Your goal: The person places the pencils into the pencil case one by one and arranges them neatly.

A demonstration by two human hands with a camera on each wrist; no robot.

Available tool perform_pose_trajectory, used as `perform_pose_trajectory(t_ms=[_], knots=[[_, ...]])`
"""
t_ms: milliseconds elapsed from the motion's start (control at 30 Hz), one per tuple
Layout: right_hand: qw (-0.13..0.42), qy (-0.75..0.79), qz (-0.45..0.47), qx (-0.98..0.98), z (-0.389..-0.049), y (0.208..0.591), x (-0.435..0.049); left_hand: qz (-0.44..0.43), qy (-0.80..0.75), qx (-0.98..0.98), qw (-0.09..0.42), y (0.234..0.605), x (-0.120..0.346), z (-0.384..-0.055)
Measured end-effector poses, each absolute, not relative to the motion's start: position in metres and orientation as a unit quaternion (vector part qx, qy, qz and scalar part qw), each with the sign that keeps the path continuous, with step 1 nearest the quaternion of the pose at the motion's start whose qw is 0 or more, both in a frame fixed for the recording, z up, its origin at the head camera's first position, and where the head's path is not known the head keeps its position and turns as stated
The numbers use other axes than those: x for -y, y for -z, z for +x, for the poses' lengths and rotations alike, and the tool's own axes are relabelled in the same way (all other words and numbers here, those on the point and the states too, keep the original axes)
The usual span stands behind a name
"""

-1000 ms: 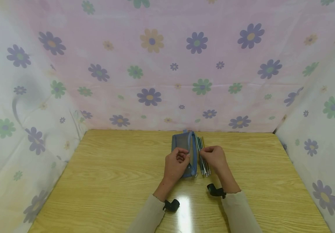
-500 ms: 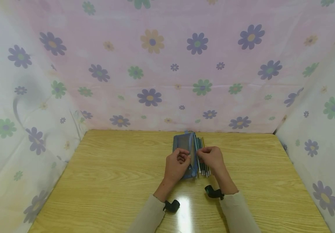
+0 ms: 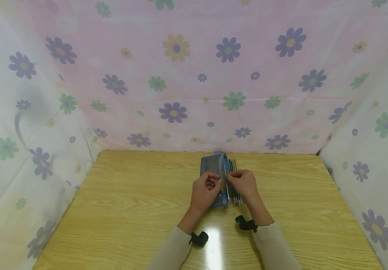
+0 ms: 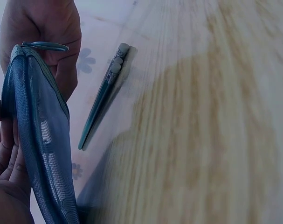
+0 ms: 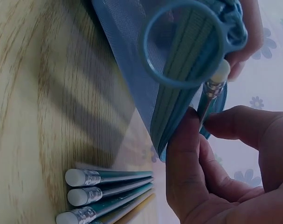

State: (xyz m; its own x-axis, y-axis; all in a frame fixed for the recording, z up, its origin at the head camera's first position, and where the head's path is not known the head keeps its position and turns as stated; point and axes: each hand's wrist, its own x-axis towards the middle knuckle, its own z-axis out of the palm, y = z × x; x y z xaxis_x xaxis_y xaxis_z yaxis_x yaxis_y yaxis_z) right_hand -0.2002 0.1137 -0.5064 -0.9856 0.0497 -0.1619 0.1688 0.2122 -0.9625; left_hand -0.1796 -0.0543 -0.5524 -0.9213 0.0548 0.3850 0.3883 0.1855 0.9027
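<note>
The right hand [image 3: 244,183] pinches an eraser-tipped pencil [image 5: 214,87] against the zippered mesh pouch [image 3: 212,163] the left hand [image 3: 205,190] grips, loose pencils [image 5: 122,199] beneath.

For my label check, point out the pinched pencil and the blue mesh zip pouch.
Pinched pencil [image 5: 213,89]: right wrist view, on its metal ferrule.
Blue mesh zip pouch [image 3: 213,164]: head view, on its mesh panel.
</note>
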Motion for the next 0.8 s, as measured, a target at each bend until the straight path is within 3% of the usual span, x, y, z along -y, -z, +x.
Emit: perform_pose_trajectory(t_ms=[400, 800], knots=[[0.042, 0.632, 0.061, -0.772, -0.2, 0.508, -0.114, -0.143, 0.621, 0.759, 0.134, 0.55, 0.054, -0.179], [-0.024, 0.525, 0.038, -0.85, -0.206, 0.512, -0.13, -0.132, 0.625, 0.756, 0.144, 0.547, 0.05, -0.178]])
